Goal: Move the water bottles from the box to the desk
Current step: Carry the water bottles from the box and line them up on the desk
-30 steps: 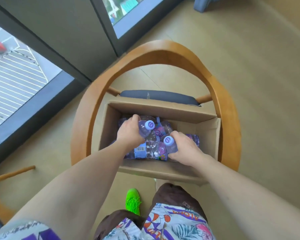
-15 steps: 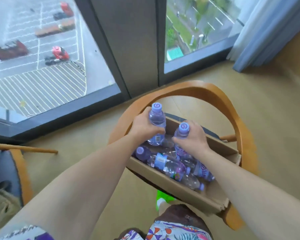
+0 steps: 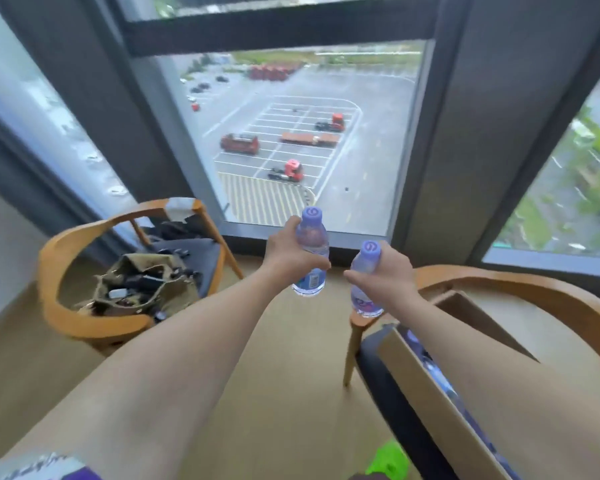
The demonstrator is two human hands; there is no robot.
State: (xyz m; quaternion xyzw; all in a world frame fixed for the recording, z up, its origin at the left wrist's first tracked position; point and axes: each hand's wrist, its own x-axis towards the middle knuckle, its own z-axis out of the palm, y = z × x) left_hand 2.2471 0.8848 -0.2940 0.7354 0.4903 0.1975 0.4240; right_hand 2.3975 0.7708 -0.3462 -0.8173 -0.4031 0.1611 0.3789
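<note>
I have a water bottle [image 3: 310, 258] in my left hand [image 3: 291, 256] and a second bottle [image 3: 366, 278] in my right hand [image 3: 388, 275], fingers curled round each body, both upright and held out over the floor. A second ago these two lay in the box [image 3: 426, 386] with my hands just closing on them; now they are lifted clear and my view has swung up from the box toward the window [image 3: 291, 133]. I judge the pick is done and the carry has begun.

The box sits on the chair [image 3: 499, 282] at my lower right, and a few more bottles show dimly inside, mostly hidden by my right forearm; I cannot count them. The surface they are meant for is nowhere in view. To the left stands another chair [image 3: 66, 306] holding a bag [image 3: 142, 285].
</note>
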